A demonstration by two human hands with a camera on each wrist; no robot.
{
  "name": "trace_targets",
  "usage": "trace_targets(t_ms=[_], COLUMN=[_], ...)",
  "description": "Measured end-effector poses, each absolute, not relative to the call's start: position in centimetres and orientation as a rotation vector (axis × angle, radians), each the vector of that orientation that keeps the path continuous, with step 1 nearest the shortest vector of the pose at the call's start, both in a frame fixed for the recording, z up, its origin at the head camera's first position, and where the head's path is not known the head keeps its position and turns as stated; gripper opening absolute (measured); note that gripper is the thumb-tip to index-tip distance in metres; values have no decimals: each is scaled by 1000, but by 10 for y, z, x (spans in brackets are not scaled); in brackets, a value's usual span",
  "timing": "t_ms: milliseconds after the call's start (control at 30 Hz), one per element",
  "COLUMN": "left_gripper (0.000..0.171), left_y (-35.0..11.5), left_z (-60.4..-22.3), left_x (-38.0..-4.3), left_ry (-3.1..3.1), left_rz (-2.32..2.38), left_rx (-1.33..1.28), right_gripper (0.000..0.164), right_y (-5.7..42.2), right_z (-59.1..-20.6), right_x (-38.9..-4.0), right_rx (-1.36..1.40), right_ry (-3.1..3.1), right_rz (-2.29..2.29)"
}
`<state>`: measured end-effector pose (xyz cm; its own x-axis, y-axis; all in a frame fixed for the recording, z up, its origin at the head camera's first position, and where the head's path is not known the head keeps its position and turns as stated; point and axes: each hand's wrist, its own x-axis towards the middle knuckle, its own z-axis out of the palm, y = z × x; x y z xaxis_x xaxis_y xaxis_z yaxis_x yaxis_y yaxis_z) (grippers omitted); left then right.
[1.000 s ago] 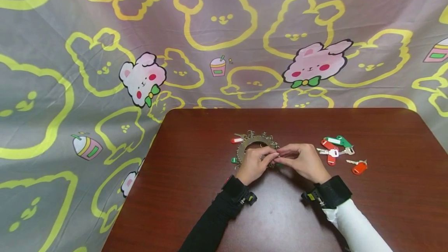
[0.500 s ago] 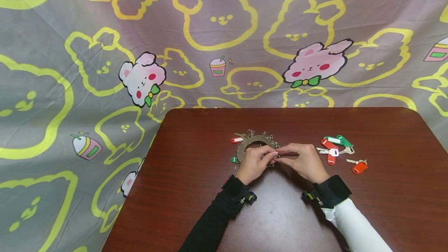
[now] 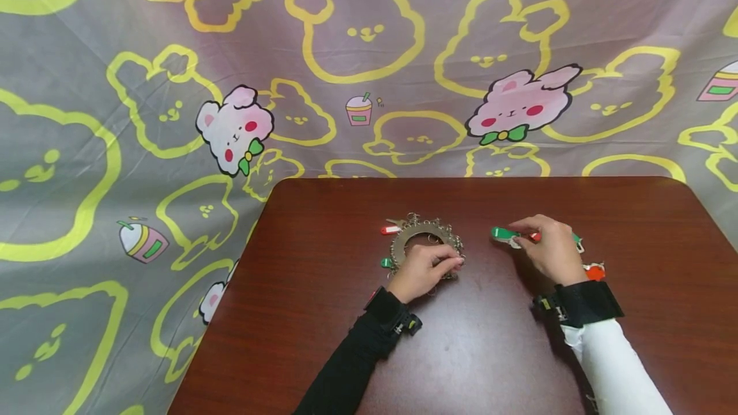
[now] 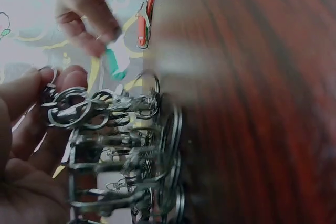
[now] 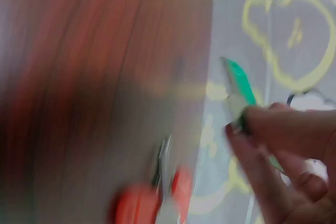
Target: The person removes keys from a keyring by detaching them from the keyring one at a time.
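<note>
My left hand (image 3: 423,269) rests at the near right side of a big flat metal key ring (image 3: 403,235) hung with many small split rings. In the left wrist view, its thumb and finger pinch one small split ring (image 4: 48,77). A little right of the ring, my right hand (image 3: 553,252) pinches a key with a green tag (image 3: 504,234), held above the table. The right wrist view shows the green tag (image 5: 241,82) sticking out past the fingertips, blurred. One red-tagged key (image 3: 391,230) and a green tag (image 3: 387,263) lie at the big ring's left.
Several tagged keys lie beneath and behind my right hand, partly hidden, among them an orange-red tag (image 3: 594,271) and a green one (image 3: 578,241). The brown table (image 3: 323,312) ends at a patterned cloth (image 3: 323,31) behind.
My right hand has left the ring and moved right, toward the loose keys, with the green-tagged key in its fingers. My left hand has stayed at the ring.
</note>
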<state>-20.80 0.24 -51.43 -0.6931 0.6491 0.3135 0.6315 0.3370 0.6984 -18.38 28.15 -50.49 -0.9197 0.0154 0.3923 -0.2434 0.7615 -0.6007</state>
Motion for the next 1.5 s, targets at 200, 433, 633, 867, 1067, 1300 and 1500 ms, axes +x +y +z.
trace_targets(t_ms=[200, 433, 633, 867, 1067, 1300, 1500], left_gripper=[15, 25, 34, 40, 28, 25, 25], left_y=[2, -6, -51, -70, -36, -24, -24], left_z=[-515, -513, -497, -498, -509, -499, -491], left_x=[-208, -213, -236, -245, -234, -224, -221], left_ry=[2553, 2408, 2531, 2638, 2814, 2861, 2692], left_rz=[1153, 1104, 963, 499, 450, 840, 1203], left_rx=[1284, 1304, 1178, 1230, 1186, 900, 751], right_gripper=[27, 27, 18, 20, 15, 13, 33], right_y=[311, 294, 242, 211, 210, 199, 184], right_z=[-505, -500, -495, -487, -487, -495, -509], right_x=[-181, -182, -180, -168, -167, -167, -161], right_rx=[29, 233, 554, 892, 859, 1001, 1003], right_ry=[-2736, -2722, -2739, -2861, -2901, -2877, -2940], right_rz=[917, 913, 1006, 1128, 1059, 1031, 1014])
